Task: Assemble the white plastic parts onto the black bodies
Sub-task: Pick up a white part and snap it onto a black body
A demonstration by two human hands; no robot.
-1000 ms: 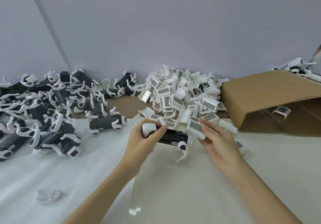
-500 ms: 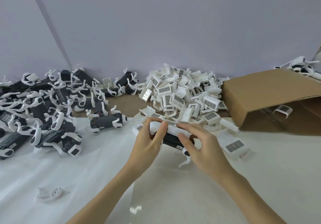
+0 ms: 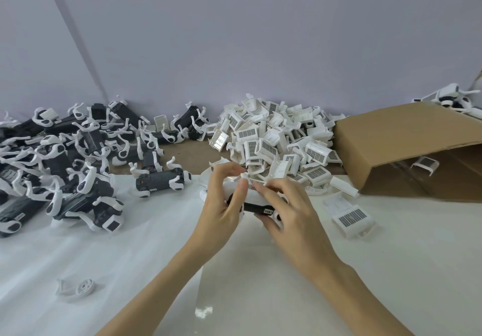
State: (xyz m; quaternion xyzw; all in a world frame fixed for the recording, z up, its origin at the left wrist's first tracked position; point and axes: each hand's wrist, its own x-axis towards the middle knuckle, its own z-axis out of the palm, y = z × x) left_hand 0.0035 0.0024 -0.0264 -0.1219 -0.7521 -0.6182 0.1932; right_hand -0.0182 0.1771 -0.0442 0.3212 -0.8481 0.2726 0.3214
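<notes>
Together, both hands grip one black body (image 3: 257, 208).
Left hand (image 3: 221, 205) and right hand (image 3: 289, 213) clasp it with a white part (image 3: 251, 192) on top, just before the white pile (image 3: 276, 137).

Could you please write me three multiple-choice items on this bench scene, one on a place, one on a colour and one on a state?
1. Where does the cardboard box lie?
A. far right of the table
B. far left
C. under the hands

2. What colour is the body that the hands hold?
A. red
B. black
C. green

3. What is the left hand doing?
A. resting flat on the table
B. gripping the body
C. reaching into the box

Answers:
1 A, the box lies on its side right of the pile of white parts.
2 B, dark casing shows between the hands.
3 B, it and the right hand both curl round the piece.
</notes>
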